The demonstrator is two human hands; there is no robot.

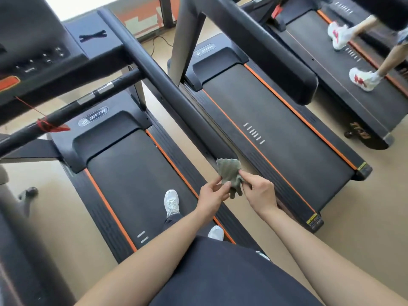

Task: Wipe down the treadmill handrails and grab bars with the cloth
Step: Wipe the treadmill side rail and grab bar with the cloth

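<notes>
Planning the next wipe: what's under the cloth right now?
Left hand and right hand pinch the cloth at the near end of the handrail. Below shows the next treadmill's side rail; the handrail's tip is covered, contact unclear.

Crumpled grey cloth [229,173], smooth satin-black handrail [159,78], matt rubbery treadmill belt [132,180], glossy console plastic [33,40]

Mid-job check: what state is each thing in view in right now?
Crumpled grey-green cloth: bunched, held by both grips.
Left grip: pinching the cloth.
Right grip: pinching the cloth.
Long black padded handrail: contact with cloth unclear.
Black front grab bar: untouched, red cord clipped on.
</notes>
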